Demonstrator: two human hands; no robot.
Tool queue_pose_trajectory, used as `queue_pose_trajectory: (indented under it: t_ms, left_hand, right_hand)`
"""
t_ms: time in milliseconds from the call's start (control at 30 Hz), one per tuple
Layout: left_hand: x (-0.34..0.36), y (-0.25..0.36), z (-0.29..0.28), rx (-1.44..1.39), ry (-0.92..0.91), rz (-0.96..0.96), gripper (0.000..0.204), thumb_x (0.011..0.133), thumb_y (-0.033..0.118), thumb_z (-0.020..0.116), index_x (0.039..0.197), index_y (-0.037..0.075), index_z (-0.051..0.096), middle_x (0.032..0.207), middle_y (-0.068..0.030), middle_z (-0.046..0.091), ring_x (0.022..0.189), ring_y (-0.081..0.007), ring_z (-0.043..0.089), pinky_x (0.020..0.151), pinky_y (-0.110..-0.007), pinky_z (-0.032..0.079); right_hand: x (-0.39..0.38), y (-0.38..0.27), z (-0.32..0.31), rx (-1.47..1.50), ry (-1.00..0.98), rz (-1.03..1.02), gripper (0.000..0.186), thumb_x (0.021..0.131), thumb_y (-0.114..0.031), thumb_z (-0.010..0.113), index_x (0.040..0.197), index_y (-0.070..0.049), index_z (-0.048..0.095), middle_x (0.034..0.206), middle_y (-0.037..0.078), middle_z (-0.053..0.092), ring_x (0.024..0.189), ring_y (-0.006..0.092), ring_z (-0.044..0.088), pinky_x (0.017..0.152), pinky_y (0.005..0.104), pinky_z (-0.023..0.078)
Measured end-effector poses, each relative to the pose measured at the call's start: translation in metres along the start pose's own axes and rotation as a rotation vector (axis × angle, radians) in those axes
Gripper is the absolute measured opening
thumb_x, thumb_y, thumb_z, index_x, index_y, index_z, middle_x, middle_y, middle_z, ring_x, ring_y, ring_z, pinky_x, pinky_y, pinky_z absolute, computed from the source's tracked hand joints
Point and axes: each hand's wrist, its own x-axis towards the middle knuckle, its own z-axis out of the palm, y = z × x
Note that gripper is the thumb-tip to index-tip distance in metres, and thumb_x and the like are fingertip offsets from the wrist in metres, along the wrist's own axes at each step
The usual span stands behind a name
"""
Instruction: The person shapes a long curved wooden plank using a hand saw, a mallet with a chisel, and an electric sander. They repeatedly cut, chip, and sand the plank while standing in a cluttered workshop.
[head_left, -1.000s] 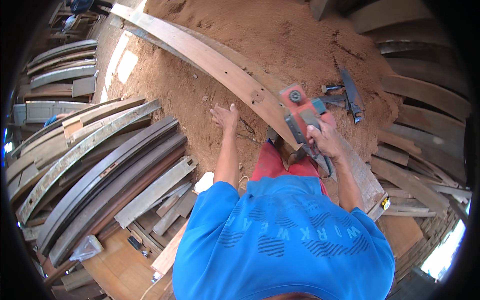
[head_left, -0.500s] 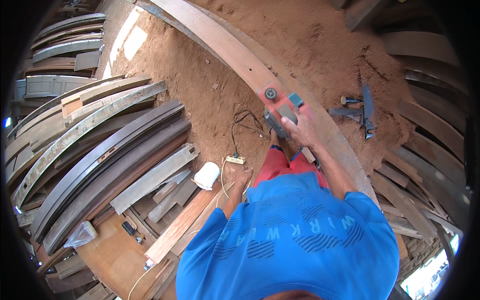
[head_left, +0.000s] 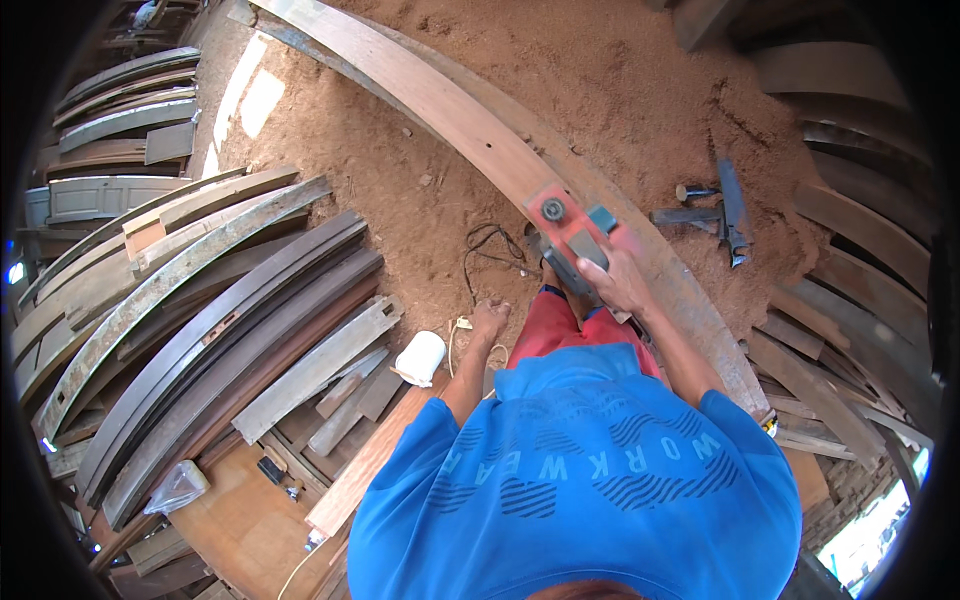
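A red and grey electric planer (head_left: 580,230) rests on a long wooden plank (head_left: 440,105) that runs from the upper left toward my right side. My right hand (head_left: 625,280) is wrapped round the planer's grip. Low on my left, my left hand (head_left: 490,318) hangs with its fingers loosely curled, and I see nothing in it. It overlaps the pale power strip (head_left: 464,323) in the view and covers most of it. A dark cord (head_left: 492,235) lies looped on the sawdust between the strip and the planer.
Stacked curved and straight timbers (head_left: 230,300) fill the left side, with a white bucket (head_left: 420,357) beside them. A hammer (head_left: 697,191) and a blue-grey metal tool (head_left: 734,210) lie on the sawdust to the right. More timbers (head_left: 860,220) lean along the far right.
The planer and my right hand have shifted slightly right and nearer along the plank. My left hand has moved up and forward, now over the power strip. The view has shifted a little.
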Motion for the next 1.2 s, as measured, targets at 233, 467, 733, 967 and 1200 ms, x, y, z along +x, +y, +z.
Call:
queue_pose_trajectory:
  t_ms: [233, 467, 733, 967, 1200]
  left_hand:
    - [0.017, 0.038, 0.022, -0.095, 0.092, 0.169, 0.069, 0.088, 0.044, 0.067, 0.133, -0.007, 0.053, 0.131, -0.0272, 0.059, 0.126, -0.0370, 0.056, 0.108, -0.043, 0.040]
    - [-0.001, 0.201, 0.011, -0.111, 0.295, 0.307, 0.081, 0.085, 0.040, 0.072, 0.141, -0.008, 0.038, 0.130, -0.0339, 0.056, 0.122, -0.0413, 0.058, 0.102, -0.044, 0.046]
    - [0.029, 0.196, -0.015, -0.124, 0.245, 0.282, 0.040, 0.092, 0.030, 0.064, 0.118, -0.001, 0.064, 0.114, -0.0186, 0.070, 0.100, -0.0271, 0.070, 0.086, -0.037, 0.053]
    - [0.053, 0.073, -0.018, -0.297, 0.168, 0.132, 0.046, 0.095, 0.031, 0.062, 0.123, -0.005, 0.060, 0.113, -0.0199, 0.069, 0.104, -0.0267, 0.067, 0.091, -0.037, 0.051]
    - [0.001, 0.069, -0.019, -0.251, 0.081, -0.006, 0.051, 0.095, 0.031, 0.062, 0.128, -0.008, 0.056, 0.115, -0.0212, 0.068, 0.106, -0.0264, 0.065, 0.092, -0.035, 0.050]
  right_hand:
    - [0.072, -0.027, -0.011, 0.126, 0.093, 0.010, 0.057, 0.096, -0.055, 0.052, 0.100, 0.000, 0.063, 0.070, 0.007, 0.060, 0.063, 0.0177, 0.059, 0.059, 0.0334, 0.047]
    - [0.021, -0.011, -0.058, 0.257, 0.192, 0.013, 0.055, 0.096, -0.057, 0.054, 0.084, -0.004, 0.060, 0.065, -0.001, 0.053, 0.058, 0.0076, 0.051, 0.053, 0.0261, 0.043]
    - [-0.016, -0.002, -0.047, 0.159, 0.070, 0.157, 0.057, 0.092, -0.057, 0.057, 0.094, 0.000, 0.062, 0.069, 0.004, 0.059, 0.061, 0.0135, 0.057, 0.058, 0.0320, 0.047]
    - [-0.024, 0.014, -0.011, 0.023, -0.052, 0.107, 0.079, 0.087, -0.062, 0.054, 0.126, 0.007, 0.058, 0.104, 0.031, 0.066, 0.101, 0.0430, 0.066, 0.089, 0.0465, 0.049]
    - [0.068, -0.032, -0.002, 0.032, -0.052, 0.007, 0.084, 0.086, -0.057, 0.056, 0.140, 0.006, 0.045, 0.094, 0.028, 0.068, 0.094, 0.0387, 0.068, 0.085, 0.0446, 0.050]
